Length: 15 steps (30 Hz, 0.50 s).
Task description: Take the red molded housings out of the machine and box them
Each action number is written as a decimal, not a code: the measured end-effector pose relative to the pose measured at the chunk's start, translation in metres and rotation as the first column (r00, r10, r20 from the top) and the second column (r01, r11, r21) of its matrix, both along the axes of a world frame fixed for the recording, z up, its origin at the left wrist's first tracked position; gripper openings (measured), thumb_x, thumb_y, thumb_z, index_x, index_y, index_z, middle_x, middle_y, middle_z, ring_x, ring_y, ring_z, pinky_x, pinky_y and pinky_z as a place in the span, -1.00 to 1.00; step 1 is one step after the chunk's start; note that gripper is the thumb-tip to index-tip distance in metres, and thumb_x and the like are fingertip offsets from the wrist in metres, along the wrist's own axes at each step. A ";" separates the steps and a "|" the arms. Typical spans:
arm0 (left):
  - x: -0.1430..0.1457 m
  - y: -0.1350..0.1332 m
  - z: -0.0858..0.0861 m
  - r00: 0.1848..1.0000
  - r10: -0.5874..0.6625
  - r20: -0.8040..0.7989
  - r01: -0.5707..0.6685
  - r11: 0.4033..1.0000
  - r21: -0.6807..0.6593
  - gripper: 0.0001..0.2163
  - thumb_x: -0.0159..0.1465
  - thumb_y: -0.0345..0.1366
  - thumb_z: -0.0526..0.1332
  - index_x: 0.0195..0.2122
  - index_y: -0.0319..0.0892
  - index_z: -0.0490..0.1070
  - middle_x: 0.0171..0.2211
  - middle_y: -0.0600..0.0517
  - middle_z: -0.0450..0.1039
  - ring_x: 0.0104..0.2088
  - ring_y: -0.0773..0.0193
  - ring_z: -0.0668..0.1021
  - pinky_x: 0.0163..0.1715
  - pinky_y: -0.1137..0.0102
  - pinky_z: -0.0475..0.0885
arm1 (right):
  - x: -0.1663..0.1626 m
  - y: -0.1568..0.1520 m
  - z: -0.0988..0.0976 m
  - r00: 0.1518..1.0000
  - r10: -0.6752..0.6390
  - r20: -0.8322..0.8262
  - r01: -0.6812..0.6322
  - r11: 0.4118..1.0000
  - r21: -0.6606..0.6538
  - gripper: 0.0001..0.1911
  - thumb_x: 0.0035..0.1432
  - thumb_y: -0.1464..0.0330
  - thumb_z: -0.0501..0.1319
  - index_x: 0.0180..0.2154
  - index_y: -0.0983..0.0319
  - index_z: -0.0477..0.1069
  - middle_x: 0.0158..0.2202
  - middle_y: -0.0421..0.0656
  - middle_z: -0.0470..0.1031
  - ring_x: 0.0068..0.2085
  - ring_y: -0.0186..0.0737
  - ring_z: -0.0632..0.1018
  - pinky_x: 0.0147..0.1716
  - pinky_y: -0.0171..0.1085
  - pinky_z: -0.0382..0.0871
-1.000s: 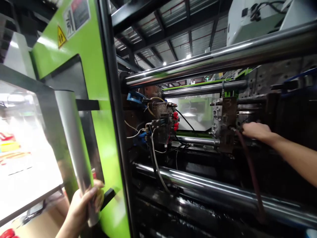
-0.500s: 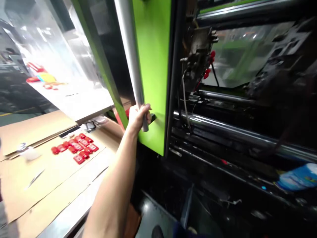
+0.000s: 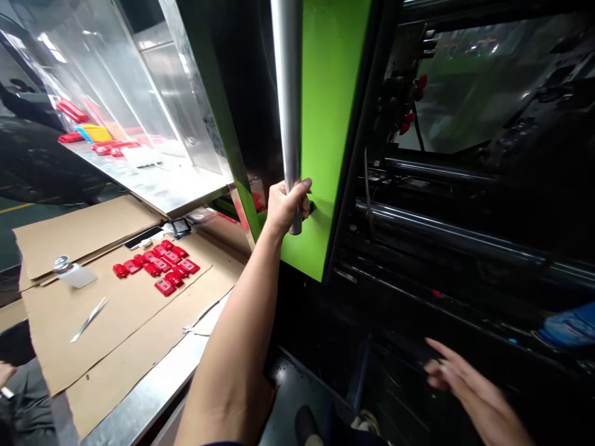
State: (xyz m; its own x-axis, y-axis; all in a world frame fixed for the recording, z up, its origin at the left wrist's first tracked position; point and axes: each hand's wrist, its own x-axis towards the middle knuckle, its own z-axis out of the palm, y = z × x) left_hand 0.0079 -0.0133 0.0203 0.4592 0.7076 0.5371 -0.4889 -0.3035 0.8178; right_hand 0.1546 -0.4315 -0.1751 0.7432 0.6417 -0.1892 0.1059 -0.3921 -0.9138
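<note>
My left hand (image 3: 284,204) grips the lower end of a vertical steel handle bar (image 3: 288,93) on the green sliding door (image 3: 330,124) of a moulding machine. My right hand (image 3: 460,381) is low at the right, fingers spread and blurred, holding nothing, in front of the dark machine base. Inside the open machine are shiny tie bars (image 3: 455,232) and a mould block with red fittings (image 3: 409,105).
A cardboard-covered bench (image 3: 116,310) at the left carries several red moulded parts (image 3: 158,266), a metal tweezer-like tool (image 3: 89,319) and a small white bottle (image 3: 72,272). A blue packet (image 3: 569,325) lies at the right. Another person's hand (image 3: 5,371) shows at the far left.
The view dropped from the mould area to the door and bench. My right hand left the mould and came down low. The door moved rightwards with my left hand on its handle.
</note>
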 end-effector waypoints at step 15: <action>0.000 0.003 -0.007 0.998 -0.023 -0.057 0.018 0.997 -0.081 -0.61 0.14 -0.04 0.43 -0.53 -0.21 0.34 -0.72 0.13 0.37 -0.75 0.37 0.40 -0.74 0.48 0.31 | -0.075 0.165 -0.044 0.838 0.530 0.133 -0.531 0.847 -0.028 -0.50 -0.04 0.03 0.42 0.01 -0.25 0.57 0.25 -0.30 0.46 0.30 0.10 0.42 0.31 0.13 0.31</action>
State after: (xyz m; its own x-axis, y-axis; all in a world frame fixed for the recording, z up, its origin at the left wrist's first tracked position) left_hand 0.0076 -0.0108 0.0131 0.5028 0.7374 0.4511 -0.4452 -0.2265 0.8663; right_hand 0.0793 -0.2661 -0.2192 0.3059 0.9460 -0.1070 0.4135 -0.2333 -0.8801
